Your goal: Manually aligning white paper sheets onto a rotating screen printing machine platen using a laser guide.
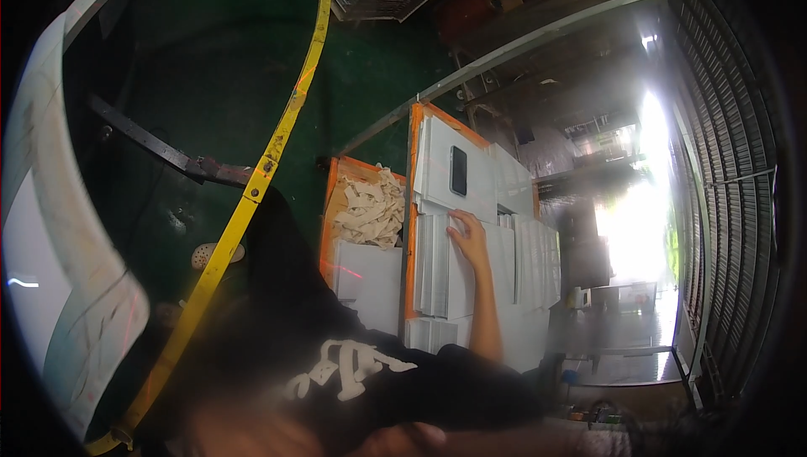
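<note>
My right hand (471, 238) reaches up from the black sleeve and rests on stacked white sheets (435, 264). Its fingers are slightly bent and apart, with the tips at the upper edge of one stack. I see nothing held in them. Just above the hand, a dark smartphone (458, 170) lies on another white stack (479, 192). The stacks stand in an orange-edged frame (411, 238). I cannot make out my left hand; only blurred skin shows along the lower edge.
Left of the stacks, an orange-sided bin (329, 221) holds crumpled off-white strips (370, 209). A long yellow metal bar (273, 150) crosses the left side, beside a large pale curved panel (80, 289). The floor (210, 45) is dark green. Bright daylight comes from the right.
</note>
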Available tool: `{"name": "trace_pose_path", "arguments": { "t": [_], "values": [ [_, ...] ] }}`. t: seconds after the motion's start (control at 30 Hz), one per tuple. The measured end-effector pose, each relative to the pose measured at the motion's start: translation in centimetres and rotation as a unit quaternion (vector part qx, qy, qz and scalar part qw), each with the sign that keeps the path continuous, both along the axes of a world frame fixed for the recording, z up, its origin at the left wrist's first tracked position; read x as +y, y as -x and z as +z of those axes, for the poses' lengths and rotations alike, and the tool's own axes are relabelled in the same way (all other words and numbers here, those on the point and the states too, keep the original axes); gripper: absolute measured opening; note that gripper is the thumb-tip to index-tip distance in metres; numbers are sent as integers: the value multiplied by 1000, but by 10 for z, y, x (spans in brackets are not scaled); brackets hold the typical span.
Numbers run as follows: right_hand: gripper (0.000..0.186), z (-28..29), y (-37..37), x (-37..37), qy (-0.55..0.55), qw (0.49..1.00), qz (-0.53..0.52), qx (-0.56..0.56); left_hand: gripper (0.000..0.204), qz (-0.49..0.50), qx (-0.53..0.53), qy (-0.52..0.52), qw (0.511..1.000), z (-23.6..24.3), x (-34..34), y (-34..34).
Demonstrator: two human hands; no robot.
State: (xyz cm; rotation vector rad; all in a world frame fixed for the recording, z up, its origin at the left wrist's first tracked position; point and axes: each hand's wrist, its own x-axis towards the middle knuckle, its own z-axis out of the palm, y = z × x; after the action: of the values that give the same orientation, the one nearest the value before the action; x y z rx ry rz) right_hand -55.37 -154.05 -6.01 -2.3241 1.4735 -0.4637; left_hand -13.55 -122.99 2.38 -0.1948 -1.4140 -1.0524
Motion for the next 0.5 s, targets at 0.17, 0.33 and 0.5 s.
{"name": "trace_pose_path", "arguments": {
  "t": [0.17,0.33,0.5],
  "values": [
    [39,6,-10,5,4,999,-36,-8,21,26,35,17,999,-11,4,21],
    [33,1,-8,4,114,993,12,-8,23,59,82,36,994,-22,3,45],
    [9,13,-24,-4,215,976,27,33,16,83,-161,-93,979,0,-28,7]
  ]
}}
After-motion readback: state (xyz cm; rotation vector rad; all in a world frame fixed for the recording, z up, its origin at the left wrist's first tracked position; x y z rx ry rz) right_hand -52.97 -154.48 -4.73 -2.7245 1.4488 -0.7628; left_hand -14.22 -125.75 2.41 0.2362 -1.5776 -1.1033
